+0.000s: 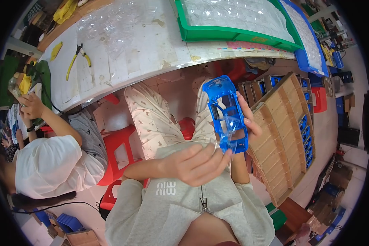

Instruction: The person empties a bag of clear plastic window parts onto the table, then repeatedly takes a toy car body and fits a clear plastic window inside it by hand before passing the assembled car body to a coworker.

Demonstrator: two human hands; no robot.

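Left hand (194, 164): thumb and fingertips closed in a pinch on a thin clear plastic piece (232, 123), crumpled-looking, shiny. Right hand (249, 117): grasping a blue toy-car body shell (219, 88) by its far side, fingers along the edge, rest of the grip hidden behind the shell.

Shell sits between the two hands, held up over the lap, long axis running away from the wearer, window openings showing. Clear piece lies over the shell's nearer half, just beyond the left fingertips; whether it is seated in the shell, cannot tell.

Ahead of both hands, a white surface (139, 61), scuffed. On it, beyond and left of the left hand: yellow-handled cutters (71, 67), jaws parted; farther off, a spread of clear plastic parts (110, 28). Ahead of the right hand: green tray (233, 35) filled with clear parts, a blue tray (305, 61) beside it.

Right of the right hand, near: brown divided tray (276, 135), tilted, more blue pieces (305, 139) along its far side. Well left of the left hand: seated co-worker (49, 168) in white top.
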